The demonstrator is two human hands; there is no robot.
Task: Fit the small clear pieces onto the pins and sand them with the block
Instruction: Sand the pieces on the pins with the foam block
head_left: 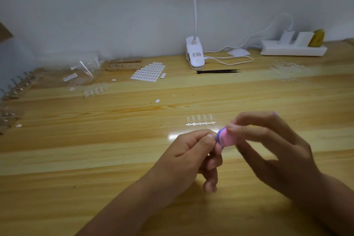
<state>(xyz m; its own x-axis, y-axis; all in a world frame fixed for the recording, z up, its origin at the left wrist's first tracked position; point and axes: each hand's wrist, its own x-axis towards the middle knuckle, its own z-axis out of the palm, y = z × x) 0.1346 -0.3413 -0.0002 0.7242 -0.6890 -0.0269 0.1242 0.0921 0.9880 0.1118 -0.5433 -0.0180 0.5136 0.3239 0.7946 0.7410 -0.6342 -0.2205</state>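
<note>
- Right hand clamps the pink-and-purple block in its fingertips, raised off the worktop so its end is free to rub
- Left hand meets it, thumb and forefinger pinched at the block's purple edge, likely on one clear piece; too small and blurred to confirm
- Hands together in mid-air, so we read this as sanding
- Strip of clear pieces lies just beyond the hands, handy for the next one
- Wooden pin stand sits well back

2 bare hands, bare forearms
</note>
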